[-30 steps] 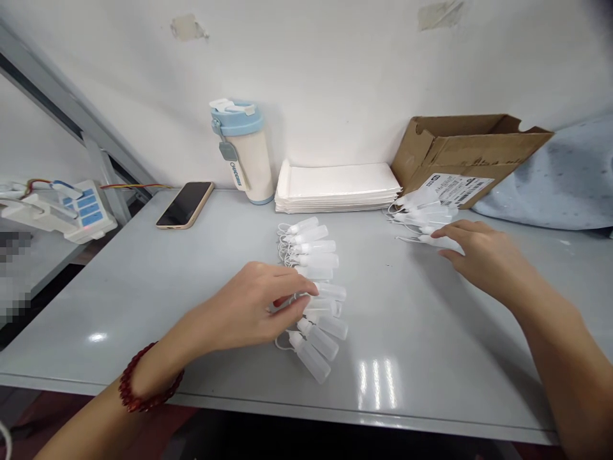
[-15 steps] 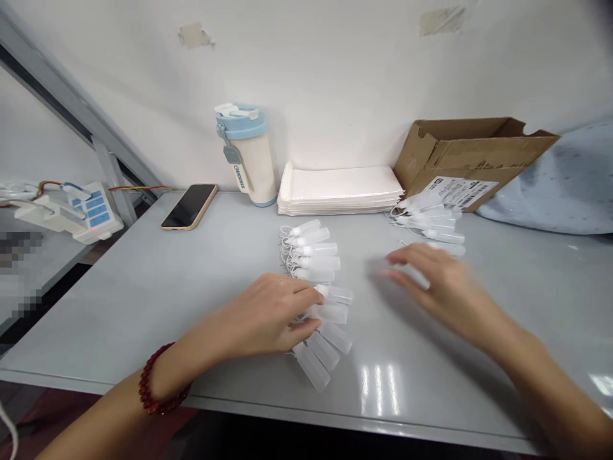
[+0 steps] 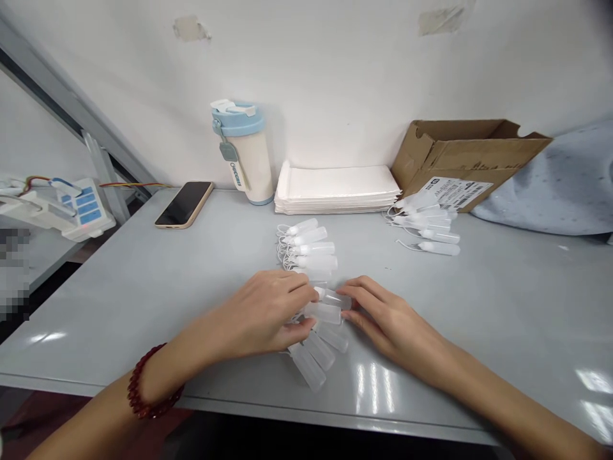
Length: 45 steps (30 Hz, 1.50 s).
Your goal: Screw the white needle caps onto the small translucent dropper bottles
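Observation:
A row of small translucent plastic bottles (image 3: 313, 263) with white caps and thin white cords lies in the middle of the table. My left hand (image 3: 272, 310) reaches in at the cap side, its finger and thumb closed around a couple of the small bottles (image 3: 323, 312). From the other side, my right hand (image 3: 383, 313) has its fingertips and thumb at the base ends of the same bottles. Below them, several more bottles (image 3: 309, 364) fan out toward the table's front edge. The caps under my left fingers are partly hidden.
More small bottles (image 3: 438, 236) lie before an open cardboard box (image 3: 472, 156) at back right. White padded envelopes (image 3: 338, 182) are stacked along the wall. A tumbler (image 3: 246, 153) and a phone (image 3: 186, 204) sit at back left, beside a power strip (image 3: 86, 211).
My right hand has come left from beside the back-right bottles to the middle row, meeting the bottle ends. My left hand stays at nearly the same place on the bottles.

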Tool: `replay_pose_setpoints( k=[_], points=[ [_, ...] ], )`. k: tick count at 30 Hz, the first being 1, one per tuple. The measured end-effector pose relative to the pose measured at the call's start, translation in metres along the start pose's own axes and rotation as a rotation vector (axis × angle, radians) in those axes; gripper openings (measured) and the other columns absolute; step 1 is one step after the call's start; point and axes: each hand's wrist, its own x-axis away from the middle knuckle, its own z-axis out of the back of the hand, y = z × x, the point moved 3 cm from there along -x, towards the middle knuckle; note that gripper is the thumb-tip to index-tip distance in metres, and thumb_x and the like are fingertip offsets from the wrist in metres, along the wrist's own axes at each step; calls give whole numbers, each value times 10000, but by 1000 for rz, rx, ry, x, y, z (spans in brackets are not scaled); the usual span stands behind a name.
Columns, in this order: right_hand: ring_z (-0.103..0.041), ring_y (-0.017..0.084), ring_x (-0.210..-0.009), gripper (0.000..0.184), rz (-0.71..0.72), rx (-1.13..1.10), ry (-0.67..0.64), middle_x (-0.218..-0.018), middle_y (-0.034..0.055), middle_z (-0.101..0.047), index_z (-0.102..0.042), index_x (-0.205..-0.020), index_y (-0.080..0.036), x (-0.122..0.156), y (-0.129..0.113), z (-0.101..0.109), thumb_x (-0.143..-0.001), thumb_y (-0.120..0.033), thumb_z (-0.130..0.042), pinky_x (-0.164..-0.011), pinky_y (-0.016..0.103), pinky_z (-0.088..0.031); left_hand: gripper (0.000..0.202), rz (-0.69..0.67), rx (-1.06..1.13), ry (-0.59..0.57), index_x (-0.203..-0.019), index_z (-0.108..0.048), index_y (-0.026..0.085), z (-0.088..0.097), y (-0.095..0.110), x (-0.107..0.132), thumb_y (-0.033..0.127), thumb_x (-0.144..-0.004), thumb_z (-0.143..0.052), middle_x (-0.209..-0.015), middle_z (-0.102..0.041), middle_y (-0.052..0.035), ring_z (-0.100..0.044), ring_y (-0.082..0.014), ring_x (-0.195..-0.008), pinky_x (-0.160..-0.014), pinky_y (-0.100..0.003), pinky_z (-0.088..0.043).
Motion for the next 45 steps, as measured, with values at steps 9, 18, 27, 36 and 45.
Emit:
replay_pose_setpoints(
  k=[9,18,27,36,45],
  points=[
    [-631,177,-867,194,13,-116,116,-1062,93,-581,-550,-1058,-192,-1,-4,-1,-903,-136,-448,-736,339,-557,114,-52,-40,26,-887,-626,140,4,3,0,209,-850,-543,-759,-551,-33,-452,-158,-685,-614,-280,-364],
    [-611,159,-946,227,58,-200,110,-1066,80,-593,-564,-1046,-187,0,-6,-4,-925,-105,-390,-817,314,-533,116,-55,-95,8,-801,-608,131,4,4,1,181,-857,-519,-742,-513,-32,-421,-189,-750,-656,-326,-333],
    [-596,152,-930,224,41,-175,73,-1097,84,-566,-521,-1129,-172,2,-8,0,-911,-152,-472,-801,300,-522,78,-20,25,-4,-898,-591,155,11,6,3,213,-876,-542,-800,-528,-25,-424,-186,-794,-706,-323,-338],
    [-576,148,-944,329,-31,-198,-36,-1188,74,-512,-457,-1233,-212,3,-5,0,-911,-255,-507,-843,311,-508,252,-95,131,-307,-936,-561,209,16,26,16,326,-771,-712,-879,-556,8,-448,-194,-867,-766,-324,-319],
    [-563,147,-855,437,-187,-232,-240,-974,8,-581,-455,-1218,-229,4,5,8,-821,-220,-640,-792,312,-488,207,-149,28,-268,-834,-521,185,-1,29,16,368,-845,-616,-848,-554,-3,-454,-211,-907,-823,-372,-307]
  ],
)
